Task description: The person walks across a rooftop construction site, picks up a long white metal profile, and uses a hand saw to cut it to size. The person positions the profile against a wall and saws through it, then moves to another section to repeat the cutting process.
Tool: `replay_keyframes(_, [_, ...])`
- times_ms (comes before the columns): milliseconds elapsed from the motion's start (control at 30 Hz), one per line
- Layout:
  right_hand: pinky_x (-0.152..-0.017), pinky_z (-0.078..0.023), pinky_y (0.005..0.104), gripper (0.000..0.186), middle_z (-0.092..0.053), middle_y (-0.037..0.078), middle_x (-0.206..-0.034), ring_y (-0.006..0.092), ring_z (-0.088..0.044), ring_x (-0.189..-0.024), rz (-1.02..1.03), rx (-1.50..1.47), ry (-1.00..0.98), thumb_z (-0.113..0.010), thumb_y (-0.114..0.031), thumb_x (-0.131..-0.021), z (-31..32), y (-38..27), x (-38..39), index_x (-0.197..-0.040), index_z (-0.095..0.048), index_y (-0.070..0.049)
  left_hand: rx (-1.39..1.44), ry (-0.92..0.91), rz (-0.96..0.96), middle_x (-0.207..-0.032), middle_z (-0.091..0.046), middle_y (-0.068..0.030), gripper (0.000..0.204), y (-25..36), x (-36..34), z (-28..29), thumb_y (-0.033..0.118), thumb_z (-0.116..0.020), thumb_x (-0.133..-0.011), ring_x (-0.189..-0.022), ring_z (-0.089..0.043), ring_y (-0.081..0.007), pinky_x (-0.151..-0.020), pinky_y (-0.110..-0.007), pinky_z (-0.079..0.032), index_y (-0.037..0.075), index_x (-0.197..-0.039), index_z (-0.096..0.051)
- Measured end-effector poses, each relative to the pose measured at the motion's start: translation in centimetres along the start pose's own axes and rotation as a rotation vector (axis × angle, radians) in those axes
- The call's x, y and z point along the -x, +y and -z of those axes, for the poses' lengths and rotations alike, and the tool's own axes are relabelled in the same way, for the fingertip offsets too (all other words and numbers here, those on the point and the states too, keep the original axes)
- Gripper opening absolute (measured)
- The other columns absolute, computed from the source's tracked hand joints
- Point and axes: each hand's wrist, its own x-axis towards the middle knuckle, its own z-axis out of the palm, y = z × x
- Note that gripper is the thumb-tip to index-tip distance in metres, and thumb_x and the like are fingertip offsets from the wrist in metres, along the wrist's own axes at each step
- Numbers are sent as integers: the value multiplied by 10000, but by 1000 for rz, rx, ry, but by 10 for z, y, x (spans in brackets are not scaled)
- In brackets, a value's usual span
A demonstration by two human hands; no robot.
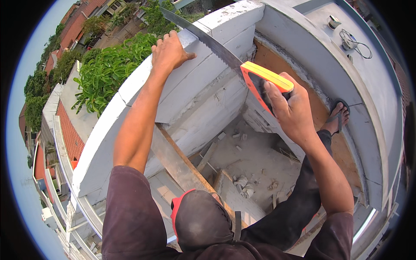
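Observation:
In my right hand (294,110) is a handsaw (263,82) with an orange-yellow handle and a black grip, my fingers closed round it. Its long toothed blade (216,48) slants up and left across the top of a white block wall (232,17). Just left of the blade, my left hand (168,54) grips a white block (187,39) on the wall's top, fingers hooked over the far side and thumb on the near side. Whether the teeth are sunk into the block, I cannot tell.
My sandalled foot (340,116) stands on a brown board ledge (318,104) at right. A plank (173,156) spans the deep space below, whose floor (247,149) holds rubble. Beyond the wall are a leafy tree (112,71) and rooftops. A corded tool (349,41) lies far right.

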Motion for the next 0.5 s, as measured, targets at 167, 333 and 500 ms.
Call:
replay_keyframes(167, [-619, -458, 358, 355, -567, 132, -679, 166, -501, -613, 139, 33, 34, -621, -287, -1037, -30, 2, -44, -977, -606, 63, 17, -8, -15, -1303, -636, -224, 895, -5, -5, 3, 518, -901, -696, -1247, -593, -386, -1013, -517, -474, -12, -1323, -546])
replay_keyframes(333, [-657, -433, 276, 223, -558, 26, -727, 94, -509, -675, 17, 21, 20, -617, -184, -1023, 26, 7, 69, -1050, -664, 32, -22, 7, -5, -1319, -633, -217, 887, -6, 3, -4, 527, -901, -696, -1250, -596, -386, -1020, -519, -475, -14, -1310, -558])
replay_keyframes(500, [-628, -485, 370, 366, -616, 138, -675, 198, -509, -594, 122, 47, 37, -616, -297, -1040, -24, 2, -42, -995, -614, 66, -5, -5, 0, -1329, -627, -221, 900, 2, -3, -2, 524, -899, -700, -1254, -592, -394, -1026, -519, -473, -17, -1326, -545])
